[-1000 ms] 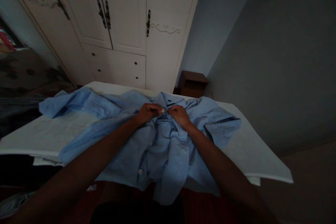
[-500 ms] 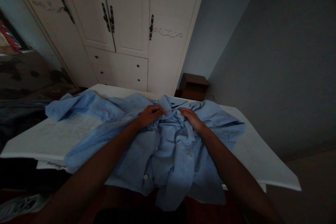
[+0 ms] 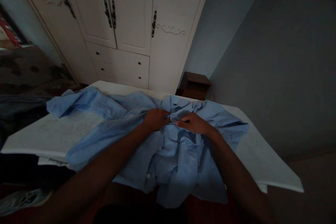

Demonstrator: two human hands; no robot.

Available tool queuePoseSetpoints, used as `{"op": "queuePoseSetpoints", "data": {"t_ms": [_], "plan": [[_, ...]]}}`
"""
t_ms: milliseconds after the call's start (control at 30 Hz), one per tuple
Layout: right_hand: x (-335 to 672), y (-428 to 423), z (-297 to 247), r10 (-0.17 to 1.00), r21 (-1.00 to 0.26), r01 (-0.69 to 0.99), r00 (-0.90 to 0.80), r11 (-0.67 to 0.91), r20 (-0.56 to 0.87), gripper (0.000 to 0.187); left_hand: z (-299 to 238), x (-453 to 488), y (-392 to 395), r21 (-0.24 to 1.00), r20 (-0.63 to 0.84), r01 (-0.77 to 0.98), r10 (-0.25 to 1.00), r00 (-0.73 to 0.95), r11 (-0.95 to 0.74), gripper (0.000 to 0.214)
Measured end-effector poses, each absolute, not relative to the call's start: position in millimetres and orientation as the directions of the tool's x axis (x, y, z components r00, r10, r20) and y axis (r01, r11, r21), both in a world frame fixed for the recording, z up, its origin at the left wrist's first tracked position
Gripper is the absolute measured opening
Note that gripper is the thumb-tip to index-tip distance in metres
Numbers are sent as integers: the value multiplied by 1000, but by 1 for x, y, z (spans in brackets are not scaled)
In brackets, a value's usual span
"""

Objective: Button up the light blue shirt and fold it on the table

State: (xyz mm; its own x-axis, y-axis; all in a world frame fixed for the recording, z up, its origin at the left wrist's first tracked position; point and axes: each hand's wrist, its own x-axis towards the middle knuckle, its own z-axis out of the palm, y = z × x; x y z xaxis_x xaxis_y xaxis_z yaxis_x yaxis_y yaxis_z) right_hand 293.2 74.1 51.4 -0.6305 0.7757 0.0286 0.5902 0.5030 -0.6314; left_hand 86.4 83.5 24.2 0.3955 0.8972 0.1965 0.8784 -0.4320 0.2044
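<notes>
A light blue button-up shirt (image 3: 136, 147) lies spread across a white table (image 3: 49, 136), its collar toward the far edge and its lower hem hanging over the near one. White buttons show down the left front panel; the right panel is rumpled and folded. My left hand (image 3: 156, 119) is closed on the shirt just below the collar, fingertips partly hidden in the cloth. Close beside it, my right hand (image 3: 193, 123) pinches the other front edge, thumb and fingers together. The sleeve on the left stretches out over the tabletop.
Behind the table stands a white wardrobe (image 3: 131, 14) with dark handles and drawers. A small brown cabinet (image 3: 195, 84) sits in the corner by the grey wall (image 3: 288, 59). Dark cloth (image 3: 21, 108) is heaped at the left. A pale object (image 3: 23, 199) shows at the lower left.
Both hands have come slightly nearer and lower, below the collar. The right hand has turned more palm-down over the front edge. The view has shifted a little.
</notes>
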Motion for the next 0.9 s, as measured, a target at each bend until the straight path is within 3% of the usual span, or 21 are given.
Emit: {"op": "queuePoseSetpoints", "data": {"t_ms": [133, 233, 367, 500, 700, 900], "plan": [[281, 67, 51, 773, -360, 685, -566, 634, 285, 27, 25, 87, 82, 149, 246, 889, 887, 390, -432, 43], [271, 65, 49, 782, -308, 730, -493, 611, 382, 27, 27, 87, 82, 80, 321, 869, 838, 442, -488, 43], [263, 66, 44, 854, -376, 779, -376, 501, 360, 26, 26, 86, 83, 51, 457, 813, 737, 498, -581, 36], [265, 70, 43, 860, -461, 737, -339, 494, 380, 17, 21, 85, 87, 146, 549, 749, 682, 483, -647, 26], [270, 71, 45, 850, -463, 722, -354, 514, 391, 11, 19, 88, 89, 243, 446, 710, 726, 524, -661, 24], [270, 74, 38, 903, -703, 566, -276, 430, 330, 18, 22, 91, 83, 302, 416, 765, 800, 431, -569, 24]]}}
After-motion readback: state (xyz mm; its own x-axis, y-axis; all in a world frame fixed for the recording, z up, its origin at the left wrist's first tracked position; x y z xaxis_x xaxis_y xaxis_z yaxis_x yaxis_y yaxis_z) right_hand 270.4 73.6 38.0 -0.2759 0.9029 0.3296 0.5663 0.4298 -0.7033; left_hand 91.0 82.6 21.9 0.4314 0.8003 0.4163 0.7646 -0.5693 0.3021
